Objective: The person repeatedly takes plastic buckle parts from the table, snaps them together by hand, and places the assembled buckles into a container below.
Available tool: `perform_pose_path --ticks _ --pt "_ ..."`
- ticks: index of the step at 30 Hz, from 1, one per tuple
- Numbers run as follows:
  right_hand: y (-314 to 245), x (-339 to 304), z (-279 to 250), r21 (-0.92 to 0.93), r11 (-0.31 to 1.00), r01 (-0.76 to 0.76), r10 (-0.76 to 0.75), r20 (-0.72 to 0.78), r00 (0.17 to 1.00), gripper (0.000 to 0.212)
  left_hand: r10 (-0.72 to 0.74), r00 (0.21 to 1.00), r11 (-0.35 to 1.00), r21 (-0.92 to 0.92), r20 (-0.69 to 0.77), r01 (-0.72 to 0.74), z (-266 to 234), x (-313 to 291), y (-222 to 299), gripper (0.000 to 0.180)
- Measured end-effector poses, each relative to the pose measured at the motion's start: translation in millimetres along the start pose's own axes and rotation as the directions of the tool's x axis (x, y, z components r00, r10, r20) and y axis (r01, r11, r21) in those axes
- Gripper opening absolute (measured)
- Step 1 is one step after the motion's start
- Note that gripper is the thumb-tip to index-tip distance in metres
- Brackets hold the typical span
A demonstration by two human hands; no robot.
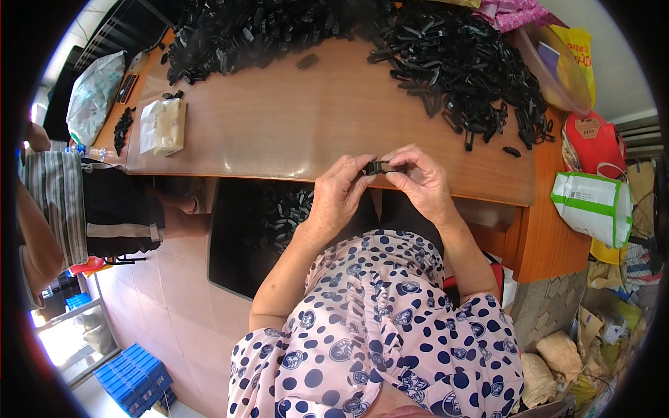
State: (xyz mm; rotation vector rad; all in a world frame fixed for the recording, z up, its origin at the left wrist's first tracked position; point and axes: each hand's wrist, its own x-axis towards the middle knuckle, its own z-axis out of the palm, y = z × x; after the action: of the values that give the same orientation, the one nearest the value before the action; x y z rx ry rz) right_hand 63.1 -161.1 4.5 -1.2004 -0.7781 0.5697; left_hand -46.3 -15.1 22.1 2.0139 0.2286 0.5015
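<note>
Presently, a small black plastic clip (377,168) is pinched on its left by the left hand (337,191) and on its right by the right hand (428,185), its long axis set sideways at the near edge of the tabletop (279,129).

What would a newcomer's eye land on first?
First, heaps of small black parts across the far side of the brown table. Next, the left hand and right hand, holding a small black piece over the table's near edge. Then the spotted top filling the lower middle.
</note>
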Motion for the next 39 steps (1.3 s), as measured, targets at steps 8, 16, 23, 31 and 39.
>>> perform_pose_path --ticks 8,16,23,31,39 --pt "-15.1 7.7 -18.2 0.24 0.819 -0.521 0.477 0.221 0.851 0.016 0.188 0.972 0.954 0.21 0.141 -0.215 -8.8 -1.6 -1.0 0.025" --pt "-10.8 15.9 -27.2 -0.035 0.709 -0.704 0.669 0.348 0.657 0.011 0.225 0.94 0.924 0.251 0.258 -0.29 -13.9 -5.1 -1.4 0.029" --pt "5.1 1.2 -33.4 0.062 0.569 -0.82 0.724 0.436 0.535 0.022 0.147 0.938 0.982 0.066 0.313 -0.176 -9.5 -1.0 -0.5 0.026" --pt "-4.9 14.4 -17.9 0.32 0.684 -0.656 0.41 0.576 0.708 0.052 -0.253 0.897 0.527 -0.726 0.362 0.441 12.9 11.6 -9.6 0.022" --pt "11.4 15.4 -27.6 0.296 0.726 -0.621 0.525 0.345 0.778 0.052 -0.3 0.825 0.407 -0.718 0.479 0.564 21.3 35.2 -11.8 0.029"
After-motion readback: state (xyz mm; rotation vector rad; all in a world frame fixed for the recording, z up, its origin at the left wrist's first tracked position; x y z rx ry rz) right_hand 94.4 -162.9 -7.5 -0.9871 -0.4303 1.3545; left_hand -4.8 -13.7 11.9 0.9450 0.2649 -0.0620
